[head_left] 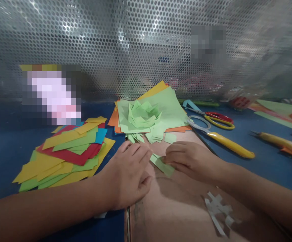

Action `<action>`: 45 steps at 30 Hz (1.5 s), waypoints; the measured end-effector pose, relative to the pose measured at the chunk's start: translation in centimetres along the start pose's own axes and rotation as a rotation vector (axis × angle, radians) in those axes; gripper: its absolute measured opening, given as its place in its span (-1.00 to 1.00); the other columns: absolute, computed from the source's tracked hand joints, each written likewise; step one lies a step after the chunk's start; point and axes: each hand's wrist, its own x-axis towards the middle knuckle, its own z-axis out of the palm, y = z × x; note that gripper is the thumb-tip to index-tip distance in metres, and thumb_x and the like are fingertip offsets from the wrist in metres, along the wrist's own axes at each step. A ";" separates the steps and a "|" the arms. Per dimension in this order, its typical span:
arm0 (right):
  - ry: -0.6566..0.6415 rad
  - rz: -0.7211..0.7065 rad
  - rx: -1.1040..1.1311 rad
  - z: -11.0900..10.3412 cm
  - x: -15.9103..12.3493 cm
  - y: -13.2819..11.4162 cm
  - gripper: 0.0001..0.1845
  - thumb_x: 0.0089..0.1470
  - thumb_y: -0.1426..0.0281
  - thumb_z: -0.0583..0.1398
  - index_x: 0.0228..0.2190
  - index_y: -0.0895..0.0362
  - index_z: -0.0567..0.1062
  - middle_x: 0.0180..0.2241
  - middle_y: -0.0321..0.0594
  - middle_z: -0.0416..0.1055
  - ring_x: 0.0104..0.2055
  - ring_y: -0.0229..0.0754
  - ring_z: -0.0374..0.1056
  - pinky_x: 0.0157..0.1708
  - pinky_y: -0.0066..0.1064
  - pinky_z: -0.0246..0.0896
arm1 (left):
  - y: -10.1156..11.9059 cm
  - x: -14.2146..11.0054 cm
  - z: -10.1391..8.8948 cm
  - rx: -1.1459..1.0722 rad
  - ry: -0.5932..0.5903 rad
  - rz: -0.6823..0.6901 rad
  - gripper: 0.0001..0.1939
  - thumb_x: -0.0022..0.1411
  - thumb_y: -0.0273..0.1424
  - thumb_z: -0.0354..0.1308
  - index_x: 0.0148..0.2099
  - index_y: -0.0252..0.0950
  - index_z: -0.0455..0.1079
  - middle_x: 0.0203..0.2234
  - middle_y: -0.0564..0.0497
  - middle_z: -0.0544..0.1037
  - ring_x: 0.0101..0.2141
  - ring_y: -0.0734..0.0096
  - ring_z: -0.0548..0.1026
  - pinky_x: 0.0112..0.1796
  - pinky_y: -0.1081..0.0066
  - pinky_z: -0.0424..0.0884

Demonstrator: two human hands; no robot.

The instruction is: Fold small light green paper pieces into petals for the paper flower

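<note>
A small strip of light green paper [162, 165] lies on the brown board between my hands. My left hand [129, 173] rests on the board's left side, fingers bent together with their tips at the strip's upper left end; its thumb is curled below. From the other side, my right hand [190, 158] has its fingers closed over the strip's right edge; the fingertips are partly hidden. Just beyond stand a folded green paper bowl-like shape with pointed petals [144, 115] and small cut green pieces [156, 135].
Coloured paper sheets [176, 107] lie beneath the petalled shape. Left is a pile of coloured paper [80, 148]. Right are yellow-handled scissors [230, 144], another red-and-yellow pair [219, 119] and yellow pliers-like tool [279, 143]. White paper scraps [218, 208] lie nearby. A perforated metal panel [98, 43] stands behind.
</note>
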 end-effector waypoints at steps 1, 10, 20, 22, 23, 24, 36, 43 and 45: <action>0.002 -0.004 0.001 0.0 0.0 0.0 -0.68 0.21 0.46 -0.03 -0.37 0.16 0.51 -0.39 -0.14 0.42 -0.33 -0.21 0.31 -0.34 -0.40 0.17 | 0.0 0.0 0.0 -0.013 -0.013 0.008 -0.52 0.20 -0.34 -0.08 0.15 -0.38 0.21 -0.03 -0.16 0.35 -0.09 0.12 0.26 -0.05 0.11 0.12; 0.010 -0.008 -0.015 -0.1 0.2 -0.2 -0.67 0.20 0.46 -0.04 -0.38 0.17 0.51 -0.41 -0.14 0.42 -0.34 -0.20 0.32 -0.35 -0.40 0.18 | -0.1 0.4 -0.4 -0.009 -0.061 0.054 -0.56 0.20 -0.35 -0.09 0.09 -0.39 0.26 -0.06 -0.15 0.37 -0.10 0.08 0.25 -0.08 0.07 0.17; 0.014 -0.076 -0.131 0.1 -0.6 1.2 -0.65 0.18 0.53 -0.06 -0.16 0.16 0.48 -0.30 -0.08 0.43 -0.28 -0.17 0.31 -0.29 -0.34 0.24 | -0.7 0.2 0.5 -0.183 0.095 0.162 -0.62 0.13 -0.43 -0.04 -0.02 -0.51 0.30 -0.11 -0.26 0.38 -0.06 0.08 0.28 -0.03 0.15 0.25; 0.019 -0.086 -0.113 0.0 -0.5 1.4 -0.63 0.15 0.57 -0.05 -0.13 0.14 0.46 -0.27 -0.09 0.43 -0.26 -0.17 0.31 -0.26 -0.32 0.24 | -0.8 0.3 0.4 -0.224 0.070 0.232 -0.68 0.15 -0.45 -0.04 -0.07 -0.47 0.32 -0.17 -0.23 0.40 -0.11 0.13 0.31 -0.05 0.18 0.27; 0.022 -0.089 -0.104 0.0 -0.5 1.5 -0.61 0.13 0.59 -0.04 -0.12 0.13 0.46 -0.26 -0.10 0.43 -0.24 -0.17 0.30 -0.25 -0.32 0.24 | -0.8 0.3 0.3 -0.233 0.048 0.257 -0.70 0.16 -0.45 -0.05 -0.08 -0.45 0.33 -0.19 -0.21 0.41 -0.13 0.14 0.32 -0.06 0.18 0.27; 0.029 -0.095 -0.098 -0.1 -0.4 1.5 -0.59 0.10 0.61 -0.04 -0.11 0.12 0.45 -0.26 -0.10 0.43 -0.23 -0.17 0.30 -0.24 -0.31 0.24 | -0.8 0.3 0.2 -0.237 0.027 0.274 -0.71 0.18 -0.45 -0.05 -0.08 -0.44 0.34 -0.20 -0.20 0.41 -0.15 0.15 0.33 -0.07 0.18 0.27; -0.005 -0.039 -0.040 -0.3 -0.4 1.1 -0.61 0.09 0.56 0.00 -0.10 0.11 0.45 -0.18 -0.12 0.45 -0.19 -0.17 0.35 -0.19 -0.29 0.24 | -1.0 0.3 0.1 -0.233 0.006 0.185 -0.56 0.13 -0.39 -0.02 0.08 -0.36 0.26 -0.04 -0.15 0.37 0.01 0.05 0.21 -0.02 0.10 0.18; -0.005 -0.028 -0.045 -0.2 -0.1 0.3 -0.73 0.16 0.29 0.09 -0.14 0.10 0.44 -0.11 -0.15 0.45 -0.09 -0.10 0.35 -0.13 -0.23 0.22 | -1.0 0.5 -0.2 -0.241 0.027 0.286 -0.58 0.13 -0.43 -0.03 0.03 -0.46 0.31 -0.04 -0.19 0.41 -0.01 0.11 0.27 0.01 0.16 0.16; 0.021 -0.019 -0.022 0.1 -0.1 0.4 -0.75 0.21 0.38 0.02 -0.14 0.09 0.44 -0.11 -0.18 0.46 -0.08 -0.15 0.35 -0.10 -0.27 0.21 | -1.0 0.6 -0.3 -0.267 0.023 0.306 -0.61 0.14 -0.43 -0.02 0.01 -0.47 0.33 -0.08 -0.19 0.42 -0.03 0.13 0.29 0.03 0.18 0.16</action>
